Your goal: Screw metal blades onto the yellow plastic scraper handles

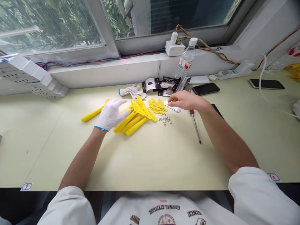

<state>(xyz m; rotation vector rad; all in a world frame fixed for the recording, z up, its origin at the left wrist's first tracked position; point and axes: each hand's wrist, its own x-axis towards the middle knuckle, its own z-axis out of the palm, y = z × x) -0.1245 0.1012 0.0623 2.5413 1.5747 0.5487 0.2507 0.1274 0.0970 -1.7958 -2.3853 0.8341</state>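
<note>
My left hand (110, 115), in a white knit glove with a blue cuff, is by a pile of yellow plastic scraper handles (133, 120). Its thumb and fingers are spread apart, close to the nearest handle. A single yellow handle (92, 114) lies left of it, partly hidden behind the glove. My bare right hand (187, 100) reaches over flat silver metal strips (173, 108), fingertips drawn together at their upper end; whether it grips one I cannot make out. Between the hands are small flat yellow plates (156, 106) and a scatter of small screws (165, 119). A screwdriver (196, 127) lies beneath my right wrist.
A white glove (133, 91) and black-and-white packaging cards (151, 84) lie at the back. A plastic bottle (186, 59) stands behind them. Phones (206, 89) (266, 83) lie to the right. White boxes (30, 75) are at the far left, and a cable (262, 78) hangs at right.
</note>
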